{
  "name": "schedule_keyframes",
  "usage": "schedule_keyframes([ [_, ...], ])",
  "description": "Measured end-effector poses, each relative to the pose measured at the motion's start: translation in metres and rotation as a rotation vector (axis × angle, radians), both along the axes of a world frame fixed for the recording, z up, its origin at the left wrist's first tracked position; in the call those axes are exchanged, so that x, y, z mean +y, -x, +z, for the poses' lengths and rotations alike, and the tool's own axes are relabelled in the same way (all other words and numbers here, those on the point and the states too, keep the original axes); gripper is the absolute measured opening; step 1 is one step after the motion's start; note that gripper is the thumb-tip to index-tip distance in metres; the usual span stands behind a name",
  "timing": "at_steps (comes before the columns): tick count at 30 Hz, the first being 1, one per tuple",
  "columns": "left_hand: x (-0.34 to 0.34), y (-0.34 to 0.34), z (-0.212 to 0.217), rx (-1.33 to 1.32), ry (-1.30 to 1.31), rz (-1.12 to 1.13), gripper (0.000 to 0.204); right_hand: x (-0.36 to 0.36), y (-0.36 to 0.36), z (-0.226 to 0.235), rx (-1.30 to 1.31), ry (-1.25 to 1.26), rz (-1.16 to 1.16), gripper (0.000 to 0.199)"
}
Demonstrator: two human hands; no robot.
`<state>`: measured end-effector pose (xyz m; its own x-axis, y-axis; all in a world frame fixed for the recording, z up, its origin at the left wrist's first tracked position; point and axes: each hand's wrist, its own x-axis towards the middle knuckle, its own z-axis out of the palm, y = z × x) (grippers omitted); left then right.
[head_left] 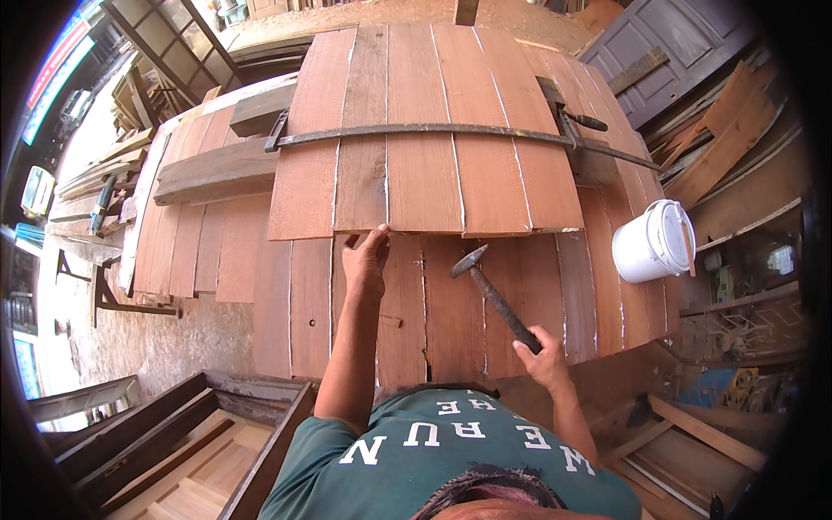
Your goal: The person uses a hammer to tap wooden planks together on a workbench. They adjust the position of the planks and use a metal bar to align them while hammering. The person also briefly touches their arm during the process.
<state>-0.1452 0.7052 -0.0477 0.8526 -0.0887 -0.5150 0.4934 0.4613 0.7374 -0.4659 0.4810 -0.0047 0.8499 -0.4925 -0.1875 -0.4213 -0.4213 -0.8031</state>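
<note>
My left hand (pixel 367 260) is at the near edge of a raised panel of reddish-brown boards (pixel 416 182), fingers bent against the edge beside a seam, one fingertip reaching its top. White glue lines show along the panel's joints. In my right hand (pixel 543 359) is a hammer (pixel 497 299), gripped near the end of its dark handle. Its metal head is a little short of the panel's near edge, over the boards below. A long bar clamp (pixel 425 129) runs across the panel, with a jaw at each side.
Under the panel are thick timbers (pixel 217 173) and a wider glued board surface (pixel 381 334). A white lidded bucket (pixel 650 243) stands on its right side. Wooden frames (pixel 260 407) lie at lower left; a grey panelled door (pixel 676 52) and stacked planks (pixel 724 130) are at right.
</note>
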Motion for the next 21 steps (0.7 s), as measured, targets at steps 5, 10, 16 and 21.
schedule_keyframes([
  [5,0.009,0.009,0.023,0.008,0.013,-0.002,0.087,0.01,0.004,-0.006,0.11,0.034,0.056,0.026],
  [10,0.052,0.018,0.033,-0.012,0.077,-0.006,0.079,0.022,0.016,-0.034,0.022,-0.044,0.017,0.027],
  [16,0.119,0.011,0.014,-0.138,0.002,0.083,0.067,0.023,0.015,-0.02,0.12,0.065,0.102,0.032],
  [21,0.125,0.016,0.018,-0.231,-0.132,0.077,0.051,-0.008,0.012,0.011,0.024,0.361,0.106,0.033],
])
